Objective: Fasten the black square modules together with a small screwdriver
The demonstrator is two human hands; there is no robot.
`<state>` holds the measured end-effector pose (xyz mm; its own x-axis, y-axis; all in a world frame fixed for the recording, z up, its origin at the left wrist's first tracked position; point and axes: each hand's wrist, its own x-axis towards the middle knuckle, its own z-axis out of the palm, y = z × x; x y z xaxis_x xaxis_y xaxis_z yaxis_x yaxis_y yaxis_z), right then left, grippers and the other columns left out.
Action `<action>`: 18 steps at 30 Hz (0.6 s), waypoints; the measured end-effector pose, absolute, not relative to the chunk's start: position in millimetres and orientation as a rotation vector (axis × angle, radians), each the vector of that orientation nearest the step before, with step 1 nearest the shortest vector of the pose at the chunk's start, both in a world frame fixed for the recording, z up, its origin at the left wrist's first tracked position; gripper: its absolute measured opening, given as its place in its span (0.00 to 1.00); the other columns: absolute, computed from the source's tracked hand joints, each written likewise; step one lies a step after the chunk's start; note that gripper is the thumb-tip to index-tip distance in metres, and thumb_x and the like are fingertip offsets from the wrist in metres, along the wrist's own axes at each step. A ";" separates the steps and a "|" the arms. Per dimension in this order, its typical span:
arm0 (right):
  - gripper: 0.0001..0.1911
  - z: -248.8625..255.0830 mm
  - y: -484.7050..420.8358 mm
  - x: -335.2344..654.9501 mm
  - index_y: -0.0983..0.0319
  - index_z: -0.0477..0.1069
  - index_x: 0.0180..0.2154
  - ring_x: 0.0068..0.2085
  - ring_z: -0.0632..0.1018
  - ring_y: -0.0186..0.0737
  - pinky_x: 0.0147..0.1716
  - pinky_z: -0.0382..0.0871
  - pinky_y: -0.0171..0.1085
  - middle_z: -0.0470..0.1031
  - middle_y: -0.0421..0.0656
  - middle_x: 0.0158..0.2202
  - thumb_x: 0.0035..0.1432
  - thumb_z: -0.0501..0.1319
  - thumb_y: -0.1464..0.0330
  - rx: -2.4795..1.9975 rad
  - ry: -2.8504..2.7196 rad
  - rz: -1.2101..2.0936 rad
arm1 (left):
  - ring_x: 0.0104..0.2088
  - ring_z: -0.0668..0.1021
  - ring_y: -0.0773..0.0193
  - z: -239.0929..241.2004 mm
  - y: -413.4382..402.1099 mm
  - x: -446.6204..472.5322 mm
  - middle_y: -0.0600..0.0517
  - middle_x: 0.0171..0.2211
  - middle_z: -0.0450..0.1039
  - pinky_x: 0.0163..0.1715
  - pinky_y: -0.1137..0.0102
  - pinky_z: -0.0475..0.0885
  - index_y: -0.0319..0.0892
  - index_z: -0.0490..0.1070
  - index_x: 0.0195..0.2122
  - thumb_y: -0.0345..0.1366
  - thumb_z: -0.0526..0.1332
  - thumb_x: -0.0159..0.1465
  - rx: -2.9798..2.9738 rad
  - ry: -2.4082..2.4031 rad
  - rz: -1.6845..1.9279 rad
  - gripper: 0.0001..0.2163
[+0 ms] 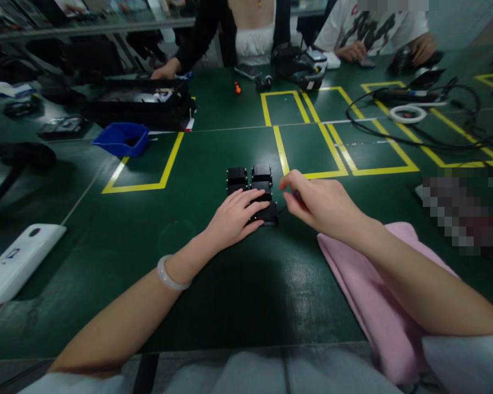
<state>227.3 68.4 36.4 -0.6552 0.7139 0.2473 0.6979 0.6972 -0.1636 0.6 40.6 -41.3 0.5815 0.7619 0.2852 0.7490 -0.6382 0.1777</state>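
Note:
Several small black boxes (261, 174) stand packed in two short rows on the green table (213, 273), in the middle of my view. My left hand (235, 216) lies flat on the nearest boxes, fingers spread over them. My right hand (318, 202) hovers just right of the group with thumb and forefinger pinched near the boxes' right side. Whether it grips anything is hidden. A pale bangle (168, 276) circles my left wrist.
A pink cloth (370, 295) lies under my right forearm. A blue bin (123, 138) and a black tray (139, 101) stand at the back left, a white device (18, 260) at the left edge. Black cables (414, 139) and a white ring (408, 114) lie back right. Two people sit opposite.

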 end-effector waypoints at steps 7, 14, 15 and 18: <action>0.14 35.8 68.6 227.5 0.62 0.67 0.43 0.26 0.73 0.36 0.25 0.51 0.33 0.73 0.39 0.25 0.66 0.48 0.61 -1.111 -2.627 0.068 | 0.64 0.63 0.54 -41.7 41.1 0.4 0.44 0.63 0.60 0.63 0.52 0.57 0.43 0.64 0.58 0.38 0.56 0.68 2.765 1.326 0.511 0.18; 0.13 36.9 68.4 227.4 0.62 0.65 0.46 0.26 0.72 0.35 0.24 0.51 0.32 0.73 0.39 0.27 0.65 0.48 0.63 -1.112 -2.614 0.122 | 0.64 0.63 0.53 -41.0 40.7 0.5 0.44 0.63 0.60 0.63 0.51 0.57 0.44 0.64 0.57 0.38 0.56 0.67 2.753 1.317 0.529 0.17; 0.14 37.0 68.5 227.6 0.62 0.65 0.45 0.26 0.73 0.35 0.24 0.51 0.32 0.73 0.39 0.26 0.66 0.48 0.62 -1.110 -2.621 0.118 | 0.64 0.63 0.53 -41.0 40.6 0.6 0.44 0.63 0.60 0.63 0.51 0.57 0.44 0.64 0.58 0.38 0.56 0.67 2.750 1.314 0.534 0.18; 0.14 36.6 68.4 227.6 0.62 0.66 0.43 0.26 0.73 0.35 0.24 0.51 0.33 0.73 0.39 0.25 0.66 0.47 0.62 -1.112 -2.636 0.092 | 0.63 0.63 0.53 -41.1 40.6 0.6 0.44 0.63 0.60 0.63 0.50 0.58 0.44 0.64 0.58 0.38 0.56 0.68 2.753 1.310 0.536 0.18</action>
